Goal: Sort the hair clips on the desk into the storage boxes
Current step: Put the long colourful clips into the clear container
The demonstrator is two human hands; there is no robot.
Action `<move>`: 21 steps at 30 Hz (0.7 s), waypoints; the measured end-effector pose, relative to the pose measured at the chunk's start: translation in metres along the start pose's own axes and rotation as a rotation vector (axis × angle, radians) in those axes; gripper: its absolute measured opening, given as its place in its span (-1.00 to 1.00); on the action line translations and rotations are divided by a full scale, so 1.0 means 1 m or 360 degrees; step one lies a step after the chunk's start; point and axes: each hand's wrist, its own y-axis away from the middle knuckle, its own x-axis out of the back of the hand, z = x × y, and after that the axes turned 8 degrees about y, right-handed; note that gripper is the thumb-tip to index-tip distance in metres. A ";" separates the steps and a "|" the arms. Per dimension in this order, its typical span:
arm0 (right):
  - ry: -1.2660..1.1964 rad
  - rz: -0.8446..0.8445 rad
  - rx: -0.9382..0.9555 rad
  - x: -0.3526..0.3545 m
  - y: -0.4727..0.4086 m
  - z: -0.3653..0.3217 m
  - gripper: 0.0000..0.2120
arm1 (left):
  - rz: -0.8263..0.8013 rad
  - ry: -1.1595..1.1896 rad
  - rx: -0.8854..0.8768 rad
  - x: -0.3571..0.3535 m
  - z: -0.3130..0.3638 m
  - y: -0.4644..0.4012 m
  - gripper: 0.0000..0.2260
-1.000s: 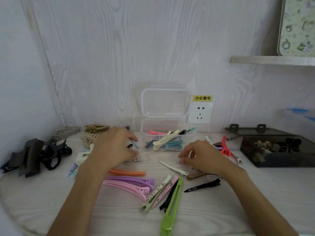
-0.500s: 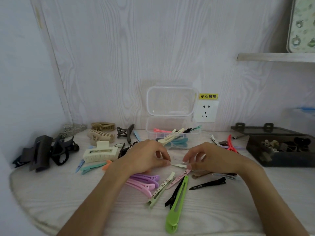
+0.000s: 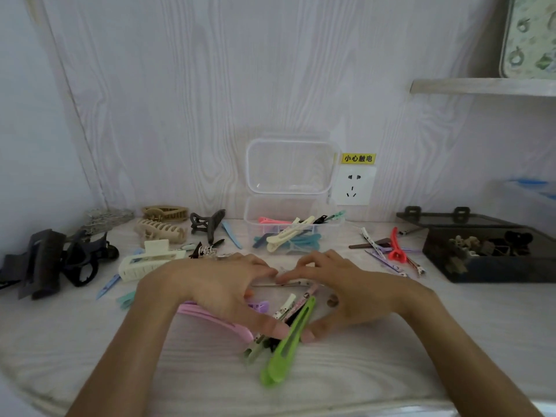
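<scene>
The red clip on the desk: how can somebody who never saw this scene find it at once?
Start at the dark storage box on the desk's right side. Just left of it, the red clip lies among thin patterned clips. It is the only bright red one there.

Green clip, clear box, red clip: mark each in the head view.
green clip (image 3: 289, 341), head view, middle of its long slotted body.
clear box (image 3: 249, 219), head view, bare left wall of the lower tub.
red clip (image 3: 395, 248), head view, middle of its body, above the looped end.
</scene>
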 end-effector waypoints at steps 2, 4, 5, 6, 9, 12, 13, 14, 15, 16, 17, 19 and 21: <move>-0.0030 0.0196 -0.0013 -0.005 -0.007 -0.001 -0.49 | 0.0011 -0.0024 0.0033 -0.002 0.003 -0.001 0.00; -0.0034 0.0385 -0.0067 -0.006 -0.012 0.000 -0.66 | 0.0044 -0.0003 0.0046 -0.004 0.004 -0.002 -0.01; -0.0043 0.0440 -0.0110 -0.006 -0.014 0.001 -0.72 | 0.0065 0.0023 0.0061 -0.005 0.002 -0.003 -0.03; -0.0066 0.0473 -0.0151 -0.005 -0.014 0.003 -0.77 | 0.0095 0.0047 0.0067 -0.005 -0.001 -0.005 -0.06; -0.0166 0.0514 -0.0263 -0.002 -0.012 0.010 -0.87 | 0.0243 0.0106 0.0012 -0.005 -0.008 -0.010 -0.33; -0.0183 0.0563 -0.0321 0.001 -0.010 0.016 -0.87 | 0.0400 0.0244 -0.0020 -0.005 -0.012 -0.016 -0.58; -0.0197 0.0588 -0.0322 0.001 -0.010 0.018 -0.85 | 0.0436 0.0267 -0.0029 -0.006 -0.013 -0.018 -0.64; -0.0222 0.0614 -0.0310 0.002 -0.010 0.018 -0.84 | 0.0478 0.0269 -0.0041 -0.007 -0.015 -0.020 -0.70; -0.0260 0.0645 -0.0293 0.003 -0.010 0.019 -0.83 | 0.0535 0.0257 -0.0061 -0.008 -0.017 -0.021 -0.76; -0.0304 0.0683 -0.0275 0.004 -0.010 0.019 -0.82 | 0.0598 0.0242 -0.0078 -0.007 -0.018 -0.022 -0.82; -0.0346 0.0726 -0.0260 0.004 -0.010 0.019 -0.81 | 0.0644 0.0232 -0.0084 -0.008 -0.019 -0.023 -0.84; -0.0384 0.0836 -0.0239 0.005 -0.011 0.021 -0.80 | 0.0701 0.0204 -0.0088 -0.007 -0.018 -0.022 -0.85; -0.0433 0.0956 -0.0216 0.005 -0.012 0.021 -0.80 | 0.0793 0.0174 -0.0116 -0.007 -0.017 -0.021 -0.80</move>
